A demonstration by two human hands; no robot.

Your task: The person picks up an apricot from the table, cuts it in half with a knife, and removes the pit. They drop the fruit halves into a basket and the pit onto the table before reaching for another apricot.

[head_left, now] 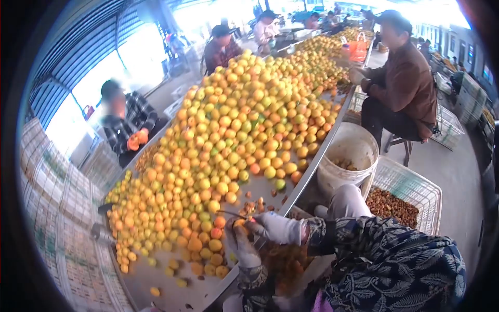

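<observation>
At the near edge of the metal table, my left hand (242, 248), in a pale glove, is closed around an apricot (239, 222). My right hand (279, 229), also gloved, is closed beside it. A thin dark curved tool (229, 212) juts leftward from the right hand, over the fruit; its grip is hidden in the fingers. Both hands meet at the held apricot. A great heap of yellow-orange apricots (223, 135) covers the table just beyond. Small brown pits and scraps (252, 207) lie on the metal by my fingers.
A white bucket (347, 156) with scraps inside stands right of the table. Beside it, a white plastic crate (431, 192) holds many brown pits (391, 207). A person in a brown jacket (408, 86) sits at right; another in plaid (130, 119) sits across. Stacked crates (62, 208) line the left.
</observation>
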